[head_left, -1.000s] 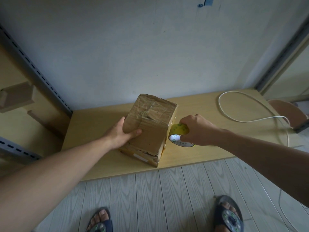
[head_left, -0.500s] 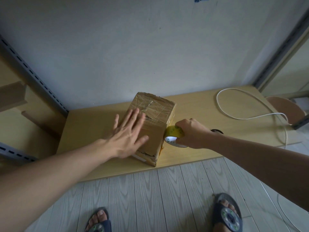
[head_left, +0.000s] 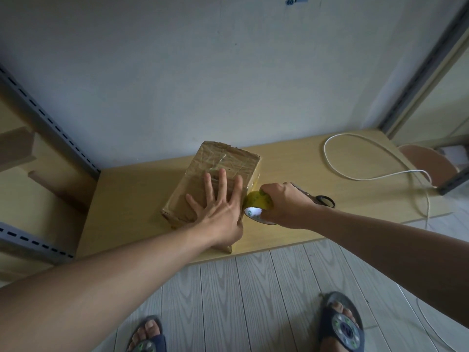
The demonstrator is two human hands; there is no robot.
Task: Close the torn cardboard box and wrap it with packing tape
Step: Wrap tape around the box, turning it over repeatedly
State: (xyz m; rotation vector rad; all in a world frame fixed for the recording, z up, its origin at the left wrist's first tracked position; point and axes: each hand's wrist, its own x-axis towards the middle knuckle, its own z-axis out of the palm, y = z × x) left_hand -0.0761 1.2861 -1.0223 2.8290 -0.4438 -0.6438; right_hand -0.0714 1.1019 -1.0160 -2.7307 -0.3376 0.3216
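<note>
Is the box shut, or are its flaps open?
Shut: the cardboard box shows a flat, taped face with no flap raised; the left hand presses flat on it.

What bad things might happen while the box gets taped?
The box has its near corner at the front edge of the table, so a hard pull on the tape could drag it off, though the left hand presses flat on top. The scissors lie just behind the right hand, which grips the tape; swinging back might bump them.
</note>
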